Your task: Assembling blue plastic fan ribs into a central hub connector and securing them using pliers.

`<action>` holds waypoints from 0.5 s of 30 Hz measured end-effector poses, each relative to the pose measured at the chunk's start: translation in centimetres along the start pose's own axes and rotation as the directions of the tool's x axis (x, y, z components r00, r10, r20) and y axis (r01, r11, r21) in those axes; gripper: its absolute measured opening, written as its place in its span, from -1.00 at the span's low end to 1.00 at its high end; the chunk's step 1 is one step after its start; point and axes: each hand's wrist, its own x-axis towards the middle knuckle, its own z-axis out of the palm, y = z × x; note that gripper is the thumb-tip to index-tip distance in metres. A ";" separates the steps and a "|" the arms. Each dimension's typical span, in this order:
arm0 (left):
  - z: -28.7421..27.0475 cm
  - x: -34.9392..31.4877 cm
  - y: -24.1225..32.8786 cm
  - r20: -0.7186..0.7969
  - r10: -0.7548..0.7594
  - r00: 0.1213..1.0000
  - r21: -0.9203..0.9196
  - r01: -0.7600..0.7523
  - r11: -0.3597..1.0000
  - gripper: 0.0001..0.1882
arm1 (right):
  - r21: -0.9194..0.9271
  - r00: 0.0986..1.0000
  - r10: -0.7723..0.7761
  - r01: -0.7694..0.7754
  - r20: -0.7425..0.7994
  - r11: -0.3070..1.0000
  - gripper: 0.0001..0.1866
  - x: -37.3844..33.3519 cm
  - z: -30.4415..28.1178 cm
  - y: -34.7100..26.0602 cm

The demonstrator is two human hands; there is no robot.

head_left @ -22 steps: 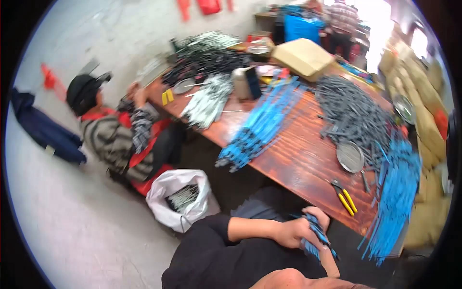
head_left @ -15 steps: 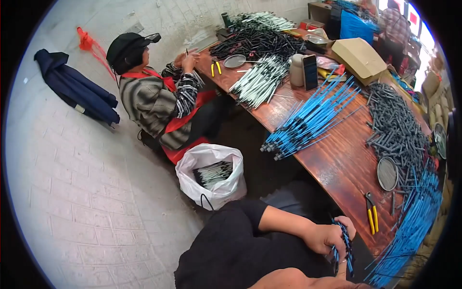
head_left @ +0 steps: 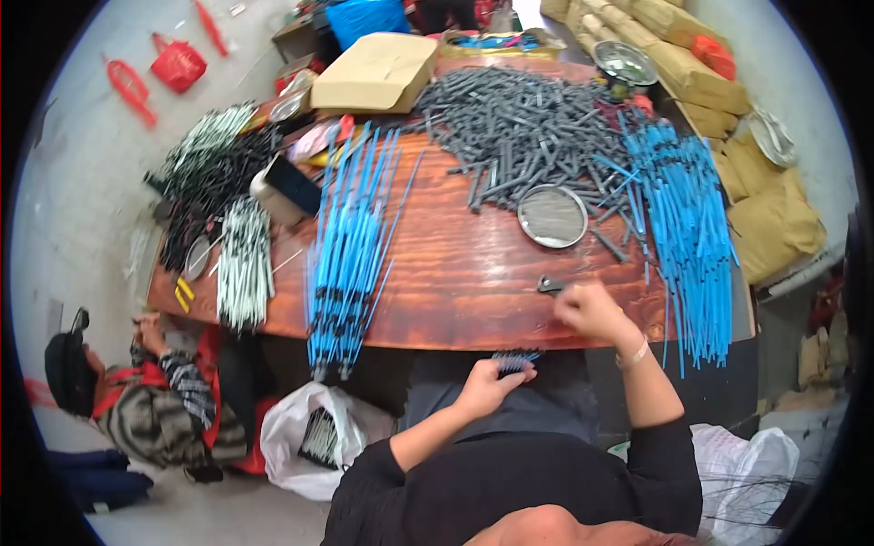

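Note:
My left hand (head_left: 485, 391) is closed around a short bundle of thin blue and black rods (head_left: 517, 362), held over my lap just off the table's front edge. Farther right, my right hand (head_left: 592, 316) is curled over the handles of a pair of pliers (head_left: 550, 286) on the table. Only the pliers' dark head shows; the hand hides the grips. Beyond it lies a round, flat dish (head_left: 553, 217). A large pile of grey tubes (head_left: 537, 127) spreads behind the dish. Long blue rods (head_left: 687, 246) are heaped at the right side of the table.
Another bundle of blue rods (head_left: 350, 237) overhangs the front edge of the wooden table (head_left: 455, 300). White rods (head_left: 244, 264), a phone (head_left: 293, 188) and a cardboard box (head_left: 375, 73) stand left. A co-worker (head_left: 164, 400) sits at far left, near a white sack (head_left: 314, 437).
My view has swung right to face the table. My right hand has left the bundle and reached onto the pliers. The left hand still holds the rods.

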 end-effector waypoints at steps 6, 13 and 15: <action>0.9 -0.7 0.2 0.080 0.261 0.962 0.026 -0.264 0.964 -0.82 | -0.517 0.939 0.017 -0.205 -0.345 0.831 -0.88 9.9 -1.1 7.0; 0.1 -1.4 -1.3 0.043 0.312 0.949 0.057 -0.314 0.948 -0.79 | -0.656 0.958 0.083 -0.249 -0.273 0.712 -0.88 12.1 -0.1 8.0; 0.0 -1.3 -0.6 0.079 0.135 0.988 0.160 -0.147 0.976 -0.78 | -0.601 0.942 0.015 -0.226 -0.335 0.767 -0.88 11.5 -0.4 7.2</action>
